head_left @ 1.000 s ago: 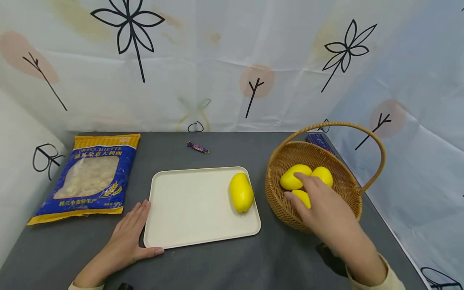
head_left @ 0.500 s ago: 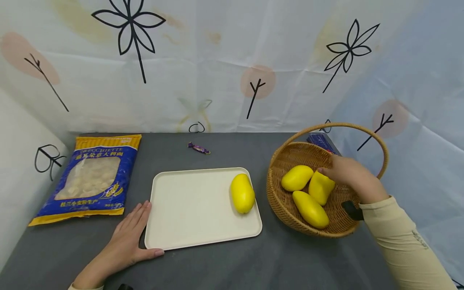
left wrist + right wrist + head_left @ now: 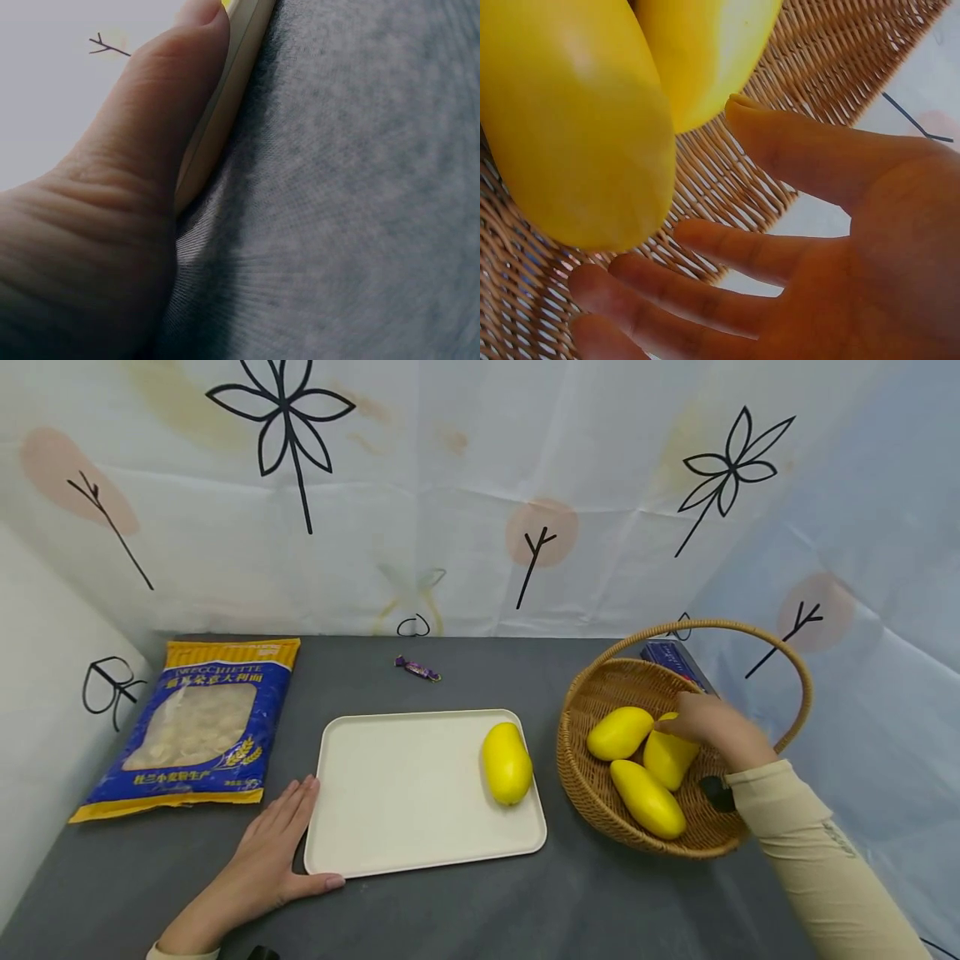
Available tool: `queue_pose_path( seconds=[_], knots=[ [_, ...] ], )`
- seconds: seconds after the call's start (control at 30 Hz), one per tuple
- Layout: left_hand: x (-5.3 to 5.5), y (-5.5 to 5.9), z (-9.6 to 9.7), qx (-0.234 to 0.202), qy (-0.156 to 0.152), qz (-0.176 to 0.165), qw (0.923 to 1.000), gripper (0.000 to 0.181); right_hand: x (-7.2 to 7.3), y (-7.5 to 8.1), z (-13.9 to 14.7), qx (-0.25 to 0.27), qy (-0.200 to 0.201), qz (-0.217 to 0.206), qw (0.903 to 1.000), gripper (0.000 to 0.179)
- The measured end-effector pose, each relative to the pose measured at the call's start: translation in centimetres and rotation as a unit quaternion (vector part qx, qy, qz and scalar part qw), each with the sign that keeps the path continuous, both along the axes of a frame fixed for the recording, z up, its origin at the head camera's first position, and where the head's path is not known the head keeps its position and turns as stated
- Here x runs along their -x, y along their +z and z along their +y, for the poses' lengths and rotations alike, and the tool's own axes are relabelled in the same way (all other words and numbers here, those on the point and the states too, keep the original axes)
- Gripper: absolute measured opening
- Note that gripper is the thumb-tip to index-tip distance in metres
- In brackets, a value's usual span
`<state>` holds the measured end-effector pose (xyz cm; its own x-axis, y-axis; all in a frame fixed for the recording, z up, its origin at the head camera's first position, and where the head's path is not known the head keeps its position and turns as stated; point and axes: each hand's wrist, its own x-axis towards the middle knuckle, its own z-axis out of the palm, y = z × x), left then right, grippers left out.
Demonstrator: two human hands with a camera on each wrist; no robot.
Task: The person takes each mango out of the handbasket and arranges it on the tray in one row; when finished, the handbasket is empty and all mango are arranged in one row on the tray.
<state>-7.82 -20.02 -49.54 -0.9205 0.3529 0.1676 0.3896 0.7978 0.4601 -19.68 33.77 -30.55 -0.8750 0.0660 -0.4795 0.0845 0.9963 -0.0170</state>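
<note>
My left hand lies flat with straight fingers at the left corner of a cream tray, its thumb along the near edge. One yellow mango lies at the tray's right end. To the right, a wicker basket holds three more: a left mango, a front mango and a right mango. Over the basket's far right side, my right hand reaches in beside the right mango. In the right wrist view its thumb and fingers are spread around that end, gripping nothing.
A blue and yellow pasta bag lies at the left. One wrapped candy sits behind the tray. Behind the basket, whose tall handle arches above it, is a dark blue box. A printed cloth backs the grey table.
My right hand has moved from the basket's near side to its far right, uncovering the front mango, then slightly left over the right mango. The left hand stays by the tray.
</note>
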Motion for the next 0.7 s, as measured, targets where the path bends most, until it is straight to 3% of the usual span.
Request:
queue_pose_path(
  seconds=[0.37,0.6,0.7],
  knots=[
    [-0.1,0.4,0.1,0.011,0.004,-0.036,0.9993,0.122,0.1,-1.3,-0.5,-0.017,-0.012,-0.005,0.9998,0.076],
    [-0.1,0.5,0.1,0.016,0.003,-0.022,0.9996,0.121,0.1,-1.4,-0.6,-0.019,-0.007,-0.002,0.9998,0.061],
    [-0.1,0.5,0.1,0.014,0.004,-0.028,0.9995,0.121,0.1,-1.5,-0.7,-0.013,-0.019,-0.003,0.9997,0.066]
  ],
)
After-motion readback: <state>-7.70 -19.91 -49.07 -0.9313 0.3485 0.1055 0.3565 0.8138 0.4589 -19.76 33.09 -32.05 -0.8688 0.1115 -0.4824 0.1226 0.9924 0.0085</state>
